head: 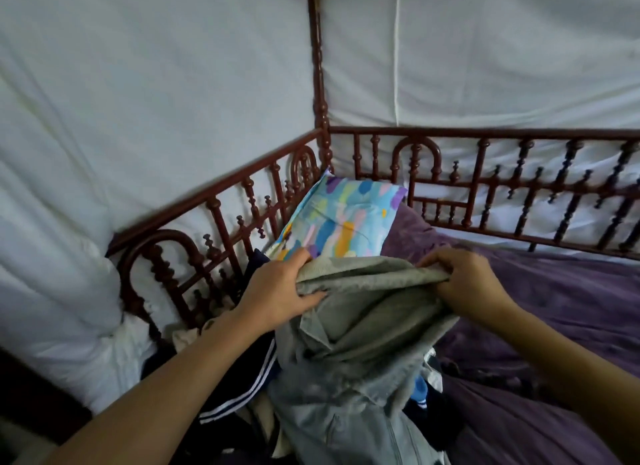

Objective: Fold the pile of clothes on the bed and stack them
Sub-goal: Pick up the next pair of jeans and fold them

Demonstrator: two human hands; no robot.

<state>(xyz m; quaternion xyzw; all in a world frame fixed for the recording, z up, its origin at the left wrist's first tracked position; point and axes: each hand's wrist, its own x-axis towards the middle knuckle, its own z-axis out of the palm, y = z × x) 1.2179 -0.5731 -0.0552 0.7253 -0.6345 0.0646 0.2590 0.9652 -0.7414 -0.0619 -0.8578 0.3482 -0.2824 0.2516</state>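
left hand [280,291] and right hand [464,284] each grip, fingers curled, the top edge of the grey garment [363,315]; edge runs side to side between them, rest hangs toward the person over the clothes pile [239,392] on the bed [561,312].

Open room lies on the right, where the purple blanket [561,301] is bare out to the carved railing [485,184]. That railing closes the far and left sides, and a patterned pillow [341,218] leans in its corner. The grey garment [363,312], gripped by the left hand [277,291] and right hand [464,284], fills the middle. The pile of clothes [242,371] crowds the left.
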